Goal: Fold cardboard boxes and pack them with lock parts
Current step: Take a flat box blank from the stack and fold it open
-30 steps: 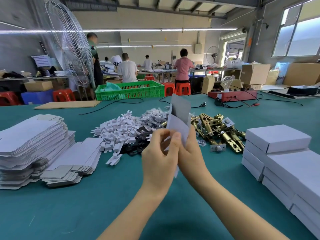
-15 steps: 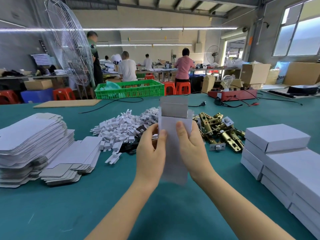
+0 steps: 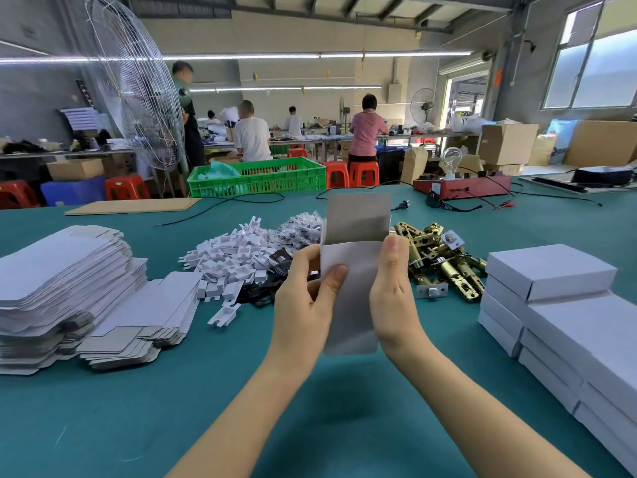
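Your fingers are mostly hidden behind the cardboard box blank [image 3: 351,270], held upright above the green table [image 3: 103,408]. Your left hand [image 3: 303,305] pinches its left edge, thumb in front; your right hand [image 3: 393,301] grips the right edge. Brass latches [image 3: 444,267] lie just beyond.

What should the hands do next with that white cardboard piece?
Probably fold the raised top flap down, or squeeze the sleeve open. Both hands, left hand and right hand, grip the flat white cardboard box blank upright, not yet boxed.
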A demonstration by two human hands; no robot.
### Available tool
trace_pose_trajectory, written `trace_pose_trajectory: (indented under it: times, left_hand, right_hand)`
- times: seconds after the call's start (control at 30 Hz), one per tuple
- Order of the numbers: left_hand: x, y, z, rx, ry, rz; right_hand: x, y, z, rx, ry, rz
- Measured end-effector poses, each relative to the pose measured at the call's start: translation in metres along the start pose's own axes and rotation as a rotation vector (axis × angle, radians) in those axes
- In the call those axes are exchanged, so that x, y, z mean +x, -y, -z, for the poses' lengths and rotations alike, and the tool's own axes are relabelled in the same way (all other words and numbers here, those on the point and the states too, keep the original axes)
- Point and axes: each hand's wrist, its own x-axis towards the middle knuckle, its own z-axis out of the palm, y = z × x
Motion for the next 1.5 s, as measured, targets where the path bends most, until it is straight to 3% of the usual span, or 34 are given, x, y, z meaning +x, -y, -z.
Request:
trace_pose_trajectory:
  times: [0.33, 1.0, 1.33, 1.5]
  left_hand:
    - [0.001, 0.003, 0.002, -0.002, 0.010, -0.121]
    - [0.006, -0.003, 0.004, 0.000, 0.078, -0.097]
    - [0.012, -0.001, 0.015, -0.079, 0.228, -0.008]
    - [0.009, -0.001, 0.013, -0.111, 0.223, 0.025]
  right_hand:
    - [0.002, 0.003, 0.002, 0.080, 0.083, -0.085]
    - [0.004, 0.000, 0.004, 0.176, 0.082, -0.135]
    - [0.009, 0.004, 0.011, 0.342, 0.216, -0.351]
    - [0.014, 0.004, 0.010, 0.368, 0.207, -0.397]
